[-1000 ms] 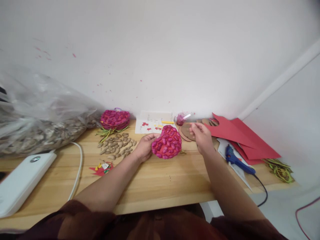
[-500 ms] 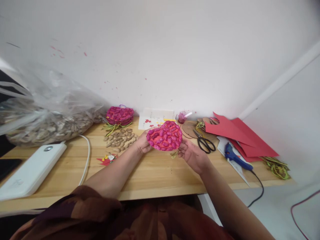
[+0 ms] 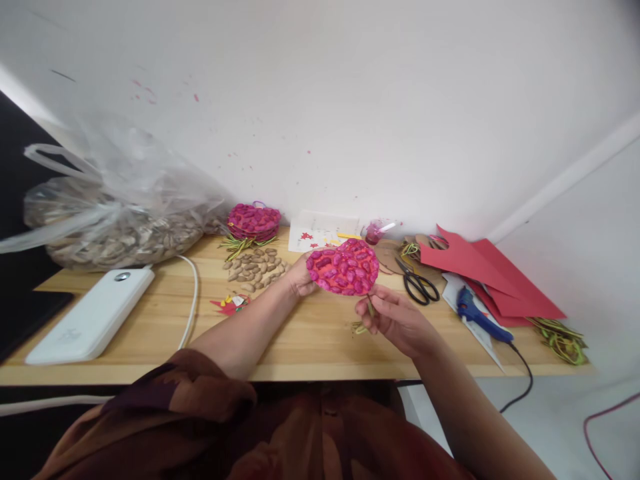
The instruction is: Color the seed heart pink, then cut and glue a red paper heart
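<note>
My left hand (image 3: 301,277) grips the left edge of a red heart-shaped disc (image 3: 345,268) covered with pink painted seeds, holding it tilted above the wooden table (image 3: 310,340). My right hand (image 3: 395,320) is just below the disc's right side, fingers pinched on a thin green-yellow strand (image 3: 370,305). A small bundle of the same strands (image 3: 358,327) lies on the table under that hand. A pile of plain seeds (image 3: 255,268) lies left of my left hand, with a stack of finished pink discs (image 3: 254,221) behind it.
Black scissors (image 3: 419,285), a blue glue gun (image 3: 480,316) with its cord, red paper sheets (image 3: 480,273), cardboard cut-outs and green strands (image 3: 560,337) sit right. A clear bag of seeds (image 3: 115,227), a white device (image 3: 93,313) and cable lie left. A pink glitter jar (image 3: 374,233) stands by the wall.
My right hand came from the back right down under the disc and pinched a green strand. The left hand lifted and tilted the disc flatter. The camera view shifted left.
</note>
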The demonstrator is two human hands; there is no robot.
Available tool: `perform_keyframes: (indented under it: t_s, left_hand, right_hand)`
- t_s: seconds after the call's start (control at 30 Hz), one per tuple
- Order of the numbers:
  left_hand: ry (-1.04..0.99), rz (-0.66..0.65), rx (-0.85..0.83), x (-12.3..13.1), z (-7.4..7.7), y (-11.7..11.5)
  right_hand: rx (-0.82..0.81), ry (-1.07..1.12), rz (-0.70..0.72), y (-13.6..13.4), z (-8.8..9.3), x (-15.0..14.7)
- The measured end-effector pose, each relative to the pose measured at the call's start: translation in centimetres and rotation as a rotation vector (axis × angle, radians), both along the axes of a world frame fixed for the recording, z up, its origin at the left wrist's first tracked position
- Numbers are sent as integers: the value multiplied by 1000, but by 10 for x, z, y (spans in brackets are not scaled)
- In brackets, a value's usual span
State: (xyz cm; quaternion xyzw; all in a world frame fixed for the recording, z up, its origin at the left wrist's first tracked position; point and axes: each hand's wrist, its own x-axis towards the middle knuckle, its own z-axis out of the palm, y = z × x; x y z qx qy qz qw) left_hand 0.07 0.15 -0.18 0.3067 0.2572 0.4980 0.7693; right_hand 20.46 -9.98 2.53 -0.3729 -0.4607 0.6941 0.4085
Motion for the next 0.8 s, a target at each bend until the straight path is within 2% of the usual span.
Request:
perform_keyframes:
  t_s: [0.17, 0.33, 0.5, 0.8]
  left_hand:
    - [0, -35, 18, 1, -3, 1]
    - [18, -58, 32, 3, -4, 0]
    - [38, -61, 71, 10, -6, 3]
    - [194, -171, 102, 9, -22, 10]
  right_hand:
    - [-16, -33, -13, -5, 0, -4]
    - [-67, -83, -23, -11, 9, -15]
    - [-110, -97, -111, -15, 18, -21]
    - [9, -156, -249, -12, 17, -8]
